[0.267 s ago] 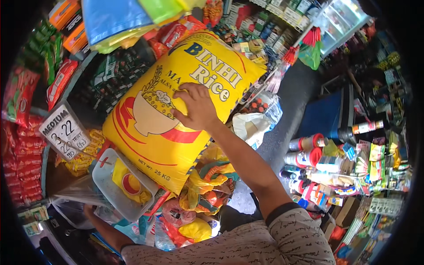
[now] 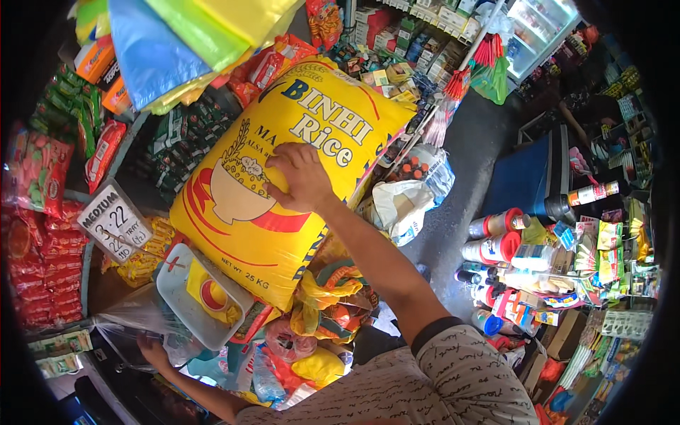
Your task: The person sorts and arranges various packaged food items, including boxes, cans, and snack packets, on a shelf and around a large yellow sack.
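Observation:
A large yellow rice sack (image 2: 234, 251), printed with a bowl and grain, lies tilted in front of me. On its upper face rests my right hand (image 2: 301, 177), fingers apart and slightly bent, palm down, gripping nothing. My left hand (image 2: 150, 350) is low on the left, beside a clear plastic bag (image 2: 134, 319); its fingers are small and partly lost against the plastic, so I cannot make out whether they hold it. Between that hand and the sack sits a pale plastic tub (image 2: 177, 285) with a yellow packet (image 2: 202, 287) inside.
Blue, green and yellow plastic bags (image 2: 159, 53) hang at the top left. A handwritten price card (image 2: 115, 221) stands left of the sack. Red packets (image 2: 60, 262) line the left side. A white bag (image 2: 398, 205) is right of the sack; lidded jars (image 2: 492, 248) stand farther right.
The whole view has shifted a little, bringing more of the hanging bags into sight. My right hand stays on the sack, and my left hand remains by the clear plastic.

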Available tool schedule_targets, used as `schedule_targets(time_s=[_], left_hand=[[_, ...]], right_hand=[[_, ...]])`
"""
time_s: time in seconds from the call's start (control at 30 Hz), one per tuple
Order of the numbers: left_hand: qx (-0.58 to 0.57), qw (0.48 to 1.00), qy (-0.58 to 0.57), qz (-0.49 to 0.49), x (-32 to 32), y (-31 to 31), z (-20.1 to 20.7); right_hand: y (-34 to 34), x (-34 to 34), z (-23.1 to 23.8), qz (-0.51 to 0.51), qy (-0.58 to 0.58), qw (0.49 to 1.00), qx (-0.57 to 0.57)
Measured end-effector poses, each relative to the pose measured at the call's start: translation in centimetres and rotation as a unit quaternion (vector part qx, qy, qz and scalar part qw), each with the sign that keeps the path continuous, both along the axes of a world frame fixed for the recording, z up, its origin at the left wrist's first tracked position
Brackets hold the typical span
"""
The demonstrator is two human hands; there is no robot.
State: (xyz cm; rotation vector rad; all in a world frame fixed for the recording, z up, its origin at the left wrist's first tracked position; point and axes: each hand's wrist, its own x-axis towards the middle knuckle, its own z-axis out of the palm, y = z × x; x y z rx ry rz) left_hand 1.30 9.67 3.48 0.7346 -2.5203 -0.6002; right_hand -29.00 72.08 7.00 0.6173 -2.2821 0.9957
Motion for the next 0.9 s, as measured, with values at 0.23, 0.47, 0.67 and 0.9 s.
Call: schedule_targets(time_s=[0.23,0.47,0.67,0.9], left_hand=[[-0.086,0.959,0.267,-0.047,-10.8,38.4,13.4],[-0.033,0.786,0.217,-0.577,-33.8,64.6,19.0],[-0.101,0.734,0.060,-0.669,-55.7,76.7,7.7],[-0.050,0.743,0.028,-0.667,-66.8,81.5,-0.4]], right_hand=[[0.8,0.0,0.7,0.005,-0.003,1.000,-0.013],[-0.1,-0.6,-2.8,0.206,-0.149,0.954,-0.156],[13.5,-1.8,-1.0,0.487,-0.154,0.850,0.131],[35.1,-24.3,-2.4,0.046,-0.224,0.942,-0.247]])
